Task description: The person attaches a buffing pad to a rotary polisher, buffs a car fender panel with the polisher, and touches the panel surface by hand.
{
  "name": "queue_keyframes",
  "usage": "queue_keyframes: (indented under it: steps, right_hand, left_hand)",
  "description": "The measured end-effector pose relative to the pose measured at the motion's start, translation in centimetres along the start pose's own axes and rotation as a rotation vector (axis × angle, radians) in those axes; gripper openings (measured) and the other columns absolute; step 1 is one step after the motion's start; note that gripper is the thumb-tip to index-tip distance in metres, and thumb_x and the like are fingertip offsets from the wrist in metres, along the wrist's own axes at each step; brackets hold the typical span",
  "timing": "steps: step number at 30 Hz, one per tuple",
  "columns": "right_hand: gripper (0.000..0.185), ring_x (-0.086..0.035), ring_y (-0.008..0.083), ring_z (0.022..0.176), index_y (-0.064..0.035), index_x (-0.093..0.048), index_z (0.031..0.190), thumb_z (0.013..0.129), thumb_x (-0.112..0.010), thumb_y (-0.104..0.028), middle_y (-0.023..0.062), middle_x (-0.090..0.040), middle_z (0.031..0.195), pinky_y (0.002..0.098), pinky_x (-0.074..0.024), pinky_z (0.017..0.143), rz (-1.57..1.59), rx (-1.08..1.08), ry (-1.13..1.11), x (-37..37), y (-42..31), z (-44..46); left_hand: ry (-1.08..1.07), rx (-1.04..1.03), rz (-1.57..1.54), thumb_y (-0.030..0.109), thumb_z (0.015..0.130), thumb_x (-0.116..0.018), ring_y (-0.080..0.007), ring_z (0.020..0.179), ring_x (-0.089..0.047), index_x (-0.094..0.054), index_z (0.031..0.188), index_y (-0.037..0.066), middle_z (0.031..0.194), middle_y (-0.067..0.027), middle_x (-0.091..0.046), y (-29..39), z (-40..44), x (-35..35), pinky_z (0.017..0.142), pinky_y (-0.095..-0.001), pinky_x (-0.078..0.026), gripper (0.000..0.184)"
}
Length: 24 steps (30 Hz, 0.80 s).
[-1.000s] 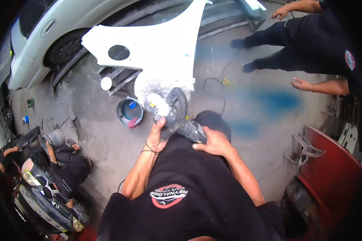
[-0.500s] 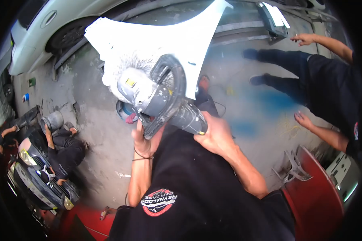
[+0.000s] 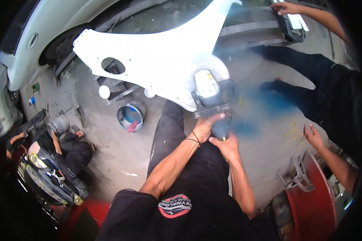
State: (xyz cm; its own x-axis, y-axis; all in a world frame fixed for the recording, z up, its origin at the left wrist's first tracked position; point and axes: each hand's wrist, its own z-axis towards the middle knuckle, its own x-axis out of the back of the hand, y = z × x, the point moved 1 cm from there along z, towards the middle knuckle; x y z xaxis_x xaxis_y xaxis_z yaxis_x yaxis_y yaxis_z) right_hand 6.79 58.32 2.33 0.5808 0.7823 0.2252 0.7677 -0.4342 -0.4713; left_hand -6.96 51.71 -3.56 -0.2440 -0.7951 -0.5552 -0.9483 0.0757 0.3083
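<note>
A rotary polisher with a round, fluffy pad rests against the lower right part of a white car fender. Both of my hands are closed on the tool. My left hand, with a dark cord at the wrist, grips it by the D-shaped handle. Behind it, my right hand wraps around the dark rear end of the body. The pad's face is hidden against or just over the panel.
A bucket with a reddish cloth stands left of my leg. Metal stand bars show beneath the fender. A co-worker stands at right near a red panel. Another person crouches at left beside a car front.
The polisher and both hands have swung right across the fender, from its middle to its lower right end. The bucket and the fender's round hole have come into view. The co-worker's arm has reached farther up.
</note>
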Motion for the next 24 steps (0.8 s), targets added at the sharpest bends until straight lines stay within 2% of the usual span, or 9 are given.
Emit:
queue_keyframes:
  steps: [6, 10, 12, 13, 15, 16, 18, 23, 24]
  right_hand:
    - [0.054, -0.080, 0.0246, 0.114, 0.0007, -0.076, 0.133, 0.087, -0.097, -0.018, 0.0143, -0.084, 0.122, 0.0407, -0.0608, 0.101, 0.010, -0.111, 0.167, -4.1, 3.2, -0.3]
    - [0.052, -0.080, 0.0250, 0.116, 0.0012, -0.076, 0.132, 0.089, -0.096, -0.020, 0.0144, -0.085, 0.121, 0.0415, -0.0600, 0.103, 0.064, -0.047, 0.229, -6.1, 4.2, 2.2]
    - [0.049, -0.080, 0.0222, 0.095, 0.0025, -0.076, 0.125, 0.088, -0.097, -0.020, 0.0126, -0.083, 0.104, 0.0390, -0.0625, 0.085, 0.055, -0.084, 0.186, -6.9, 5.9, 5.2]
    - [0.049, -0.080, 0.0222, 0.095, 0.0025, -0.076, 0.125, 0.088, -0.097, -0.020, 0.0126, -0.083, 0.104, 0.0390, -0.0625, 0.085, 0.054, -0.086, 0.186, -7.4, 6.5, 6.3]
    - [0.041, -0.073, 0.0166, 0.070, 0.0016, -0.075, 0.114, 0.088, -0.096, -0.021, 0.0089, -0.077, 0.086, 0.0353, -0.0563, 0.063, 0.152, -0.248, 0.094, -8.4, 7.5, 8.0]
    - [0.032, -0.062, 0.0119, 0.056, 0.0003, -0.073, 0.104, 0.089, -0.093, -0.020, 0.0048, -0.070, 0.075, 0.0326, -0.0463, 0.051, 0.211, -0.202, 0.114, -9.3, 7.6, 8.4]
    - [0.030, -0.063, 0.0128, 0.057, 0.0005, -0.073, 0.102, 0.089, -0.091, -0.019, 0.0052, -0.070, 0.074, 0.0332, -0.0476, 0.052, 0.216, -0.198, 0.097, -10.5, 8.1, 10.5]
    - [0.025, -0.065, 0.0135, 0.057, 0.0001, -0.072, 0.095, 0.090, -0.088, -0.018, 0.0062, -0.070, 0.071, 0.0333, -0.0482, 0.052, 0.310, -0.092, 0.125, -14.3, 9.8, 15.6]
    - [0.027, -0.072, 0.0172, 0.067, 0.0023, -0.074, 0.099, 0.090, -0.089, -0.019, 0.0083, -0.075, 0.079, 0.0352, -0.0551, 0.061, 0.280, -0.099, 0.141, -14.5, 8.7, 16.0]
  left_hand:
    - [-0.117, 0.195, 0.113, 0.019, 0.098, -0.090, -0.0254, 0.128, -0.070, -0.068, 0.145, 0.000, 0.137, -0.0133, -0.073, -0.9, 1.5, 3.0, 0.108, -0.0441, -0.060, 0.056]
    - [-0.018, 0.255, 0.143, 0.019, 0.096, -0.092, -0.0235, 0.123, -0.071, -0.069, 0.143, 0.001, 0.134, -0.0121, -0.073, -1.7, 4.5, 5.2, 0.104, -0.0430, -0.061, 0.056]
    - [0.056, 0.180, 0.210, 0.018, 0.093, -0.094, -0.0220, 0.120, -0.071, -0.069, 0.141, 0.001, 0.131, -0.0098, -0.073, -2.0, 6.4, 6.3, 0.101, -0.0414, -0.062, 0.056]
    - [0.057, 0.182, 0.209, 0.018, 0.093, -0.094, -0.0220, 0.120, -0.071, -0.069, 0.141, 0.001, 0.131, -0.0098, -0.073, -1.9, 7.0, 6.6, 0.101, -0.0414, -0.062, 0.056]
    - [0.136, 0.098, 0.292, 0.010, 0.087, -0.097, -0.0222, 0.112, -0.076, -0.063, 0.145, -0.002, 0.129, -0.0121, -0.078, -1.6, 8.1, 7.4, 0.100, -0.0391, -0.064, 0.069]
    - [0.140, 0.098, 0.285, 0.010, 0.087, -0.097, -0.0222, 0.112, -0.076, -0.063, 0.145, -0.002, 0.129, -0.0121, -0.078, -1.5, 8.8, 7.8, 0.100, -0.0391, -0.064, 0.069]
    - [0.140, 0.006, 0.308, 0.007, 0.083, -0.098, -0.0223, 0.113, -0.077, -0.056, 0.149, -0.003, 0.128, -0.0137, -0.079, -1.2, 10.3, 8.8, 0.101, -0.0384, -0.064, 0.078]
    - [0.144, -0.115, 0.534, 0.007, 0.082, -0.098, -0.0231, 0.117, -0.078, -0.057, 0.148, -0.003, 0.127, -0.0143, -0.079, -0.1, 14.8, 11.5, 0.104, -0.0378, -0.063, 0.078]
    - [0.119, -0.103, 0.509, 0.006, 0.082, -0.098, -0.0234, 0.117, -0.078, -0.057, 0.148, -0.002, 0.127, -0.0142, -0.079, 0.9, 15.1, 11.3, 0.104, -0.0378, -0.064, 0.078]
